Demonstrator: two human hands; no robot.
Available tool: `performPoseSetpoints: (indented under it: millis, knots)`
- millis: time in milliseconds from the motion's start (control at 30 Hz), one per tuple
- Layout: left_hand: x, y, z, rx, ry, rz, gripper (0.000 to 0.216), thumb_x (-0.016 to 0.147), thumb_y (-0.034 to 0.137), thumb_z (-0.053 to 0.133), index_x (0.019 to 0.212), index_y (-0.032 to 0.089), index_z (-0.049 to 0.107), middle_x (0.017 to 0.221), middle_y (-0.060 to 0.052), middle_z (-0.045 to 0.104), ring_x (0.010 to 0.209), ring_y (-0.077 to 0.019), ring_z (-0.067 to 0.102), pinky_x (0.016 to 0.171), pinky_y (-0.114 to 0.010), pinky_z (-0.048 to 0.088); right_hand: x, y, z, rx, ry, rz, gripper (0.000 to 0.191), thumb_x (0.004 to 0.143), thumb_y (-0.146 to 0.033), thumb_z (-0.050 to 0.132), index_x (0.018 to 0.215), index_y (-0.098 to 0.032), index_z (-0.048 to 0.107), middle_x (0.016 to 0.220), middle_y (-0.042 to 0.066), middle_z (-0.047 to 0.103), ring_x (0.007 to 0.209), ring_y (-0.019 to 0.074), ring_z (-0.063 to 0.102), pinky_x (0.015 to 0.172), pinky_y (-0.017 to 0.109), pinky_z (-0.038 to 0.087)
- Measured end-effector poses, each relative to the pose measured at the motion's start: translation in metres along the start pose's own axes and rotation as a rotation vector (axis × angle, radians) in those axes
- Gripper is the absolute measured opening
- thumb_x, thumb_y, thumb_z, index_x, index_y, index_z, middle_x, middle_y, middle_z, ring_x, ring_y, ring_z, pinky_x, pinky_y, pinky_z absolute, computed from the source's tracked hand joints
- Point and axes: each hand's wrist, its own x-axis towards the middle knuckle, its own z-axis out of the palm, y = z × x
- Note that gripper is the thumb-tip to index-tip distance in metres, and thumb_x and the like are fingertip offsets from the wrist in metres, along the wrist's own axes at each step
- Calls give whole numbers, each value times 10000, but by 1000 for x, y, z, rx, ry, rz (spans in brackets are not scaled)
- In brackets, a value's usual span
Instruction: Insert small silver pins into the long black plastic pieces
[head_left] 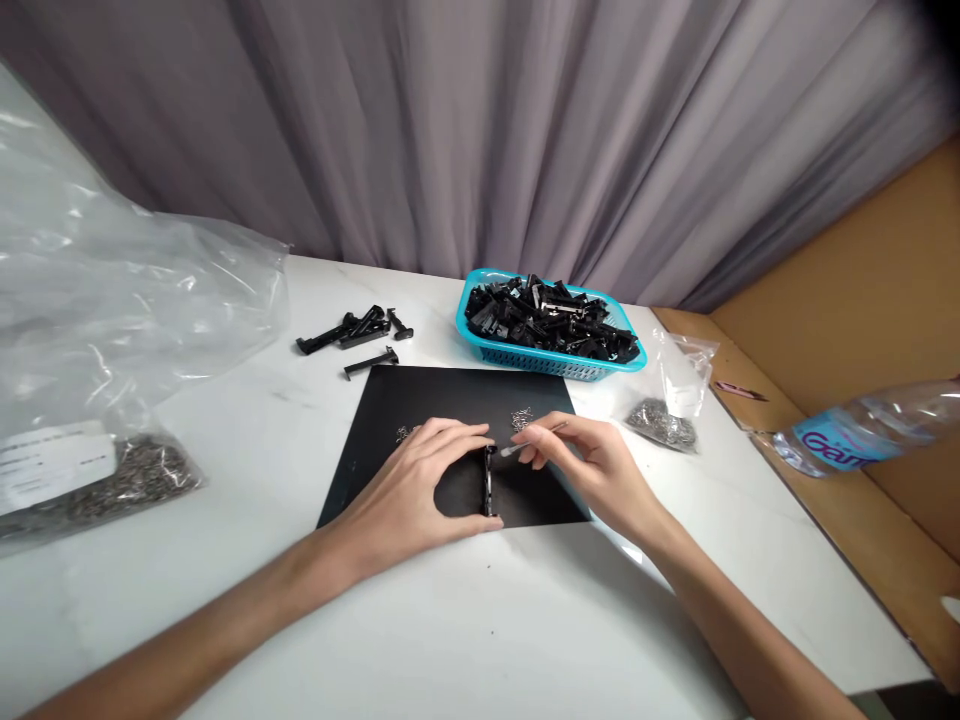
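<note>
My left hand (420, 475) reaches over a black mat (405, 395), thumb at the near end and fingers at the far end of a narrow black plastic part (489, 485). The part is gripped lengthwise between them. In my right hand (589, 460) is a slim stick-like tool (517, 447) with a pale tip, pinched between thumb and fingers. Its tip points at the upper end of the part; whether they touch I cannot tell. A small pile of tiny metal pieces (520, 418) lies just beyond my right fingers, and more metal pieces (405, 434) show behind my left hand.
A blue basket (551, 362) heaped with black parts stands behind the mat. Several loose black parts (360, 330) lie to its left. Clear bags with small metal pieces rest at left (135, 475) and right (664, 425). A plastic bottle (862, 430) is at far right.
</note>
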Motion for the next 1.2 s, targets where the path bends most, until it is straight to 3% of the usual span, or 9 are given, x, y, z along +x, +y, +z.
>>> performPoseSetpoints:
  millis: [167,367,733,833,967,1067,1133,1200]
  knots:
    - [3,3,-2,45,-17,-4,611,780,547,815,1288,252,646,1212,-65,687,1154,-309,585,1016,-511,481,3,5,9,86,29,29,291,975,-451,659,946,-184,771,850,47,766,748,169,720,730,298,594]
    - [2,1,0,86,-16,-20,645,775,577,805,1314,261,642,1192,-59,684,1119,-309,584,992,-496,475,8,10,8,187,-26,76,332,960,-487,669,928,-173,774,872,65,788,761,176,741,748,306,609]
    - [6,1,0,130,-28,14,652,787,596,785,1304,219,658,1148,-57,684,1070,-291,586,972,-476,450,4,8,18,232,-5,65,327,967,-471,661,936,-167,778,861,65,792,800,202,764,787,329,612]
    - [4,0,1,140,-1,37,660,786,598,787,1311,222,651,1154,-53,693,1072,-289,592,969,-465,453,6,5,14,156,21,48,339,1002,-477,607,915,-182,750,867,50,763,793,181,728,778,311,572]
    - [1,-1,2,160,72,69,599,783,546,807,1274,242,649,1152,-44,696,1062,-280,611,962,-448,462,6,2,8,-112,237,-111,415,1082,-433,443,782,-203,615,801,18,621,773,156,606,773,306,476]
    - [0,-1,2,174,140,89,570,779,494,823,1263,261,634,1173,-36,693,1082,-279,616,949,-430,472,4,0,19,-181,307,-87,437,1104,-420,351,742,-224,498,726,-5,539,671,152,525,675,313,428]
    - [0,-1,2,177,194,81,541,790,463,821,1249,257,624,1193,-37,691,1090,-280,616,939,-424,480,2,-1,33,-226,280,-37,374,1083,-438,415,796,-232,536,743,5,589,678,174,554,643,331,424]
    - [0,-4,2,176,261,53,498,804,420,814,1226,245,616,1204,-42,691,1084,-282,620,929,-424,488,1,-2,47,-317,187,-52,219,986,-454,628,932,-242,632,871,38,696,822,238,643,733,383,468]
